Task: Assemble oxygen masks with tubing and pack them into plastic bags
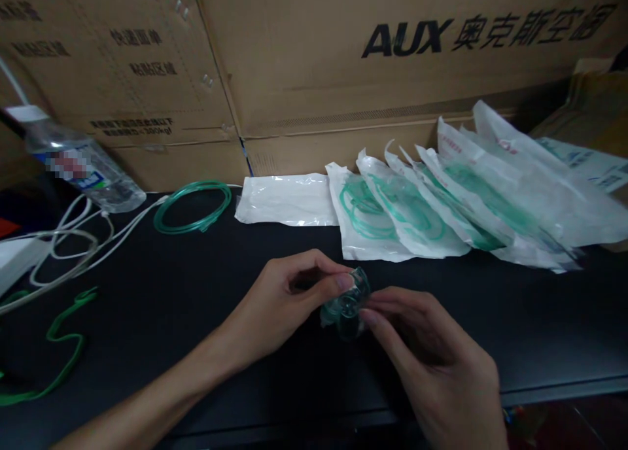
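Above the front part of the black table, both hands pinch a small clear, green-tinted plastic piece (pixel 348 304) with a round port facing up. My left hand (pixel 289 293) grips its upper left side between thumb and fingers. On the right side, the thumb and fingertips of my right hand (pixel 432 352) close on its edge. The fingers hide part of its outline, and its exact kind cannot be made out. Behind the hands lie white-backed clear pouches (pixel 367 221) holding coiled green tubing.
A coil of green tubing (pixel 192 230) lies at the back left, beside a flat white packet (pixel 287 200). Further left are a tilted water bottle (pixel 83 159), white cables (pixel 63 241) and a green strap (pixel 73 352). A large cardboard box (pixel 314 77) walls off the back.
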Available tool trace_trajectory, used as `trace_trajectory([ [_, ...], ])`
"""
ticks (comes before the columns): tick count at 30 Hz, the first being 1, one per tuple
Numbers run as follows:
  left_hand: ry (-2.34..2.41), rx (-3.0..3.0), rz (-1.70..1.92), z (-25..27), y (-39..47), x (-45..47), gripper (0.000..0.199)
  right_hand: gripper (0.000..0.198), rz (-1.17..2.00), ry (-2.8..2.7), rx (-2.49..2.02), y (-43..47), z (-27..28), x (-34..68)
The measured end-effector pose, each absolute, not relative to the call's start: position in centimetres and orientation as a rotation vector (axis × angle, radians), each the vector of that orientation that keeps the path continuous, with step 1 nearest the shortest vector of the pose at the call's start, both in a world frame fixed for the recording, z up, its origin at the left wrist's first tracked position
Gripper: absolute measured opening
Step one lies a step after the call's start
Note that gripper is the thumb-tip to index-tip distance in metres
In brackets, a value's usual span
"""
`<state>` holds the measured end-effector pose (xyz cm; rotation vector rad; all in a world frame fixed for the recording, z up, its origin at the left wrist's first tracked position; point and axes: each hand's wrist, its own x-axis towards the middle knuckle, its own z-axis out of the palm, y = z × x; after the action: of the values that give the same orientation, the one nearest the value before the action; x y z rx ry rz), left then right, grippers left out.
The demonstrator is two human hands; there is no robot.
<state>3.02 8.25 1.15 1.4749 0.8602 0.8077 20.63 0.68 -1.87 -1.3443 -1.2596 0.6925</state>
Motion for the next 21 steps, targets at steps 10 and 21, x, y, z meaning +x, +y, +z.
trace_trajectory([
  [10, 0.853, 1.476, 0.768, 0.88, 8.05, 2.92, 0.017, 0.010, 1.056, -1.167, -1.234, 1.59, -1.12, 21.27],
  [21, 0.888, 1.479, 0.760, 1.02, 8.10, 3.17, 0.017, 0.009, 0.929, -1.186, -1.285, 1.16, -1.04, 21.00],
])
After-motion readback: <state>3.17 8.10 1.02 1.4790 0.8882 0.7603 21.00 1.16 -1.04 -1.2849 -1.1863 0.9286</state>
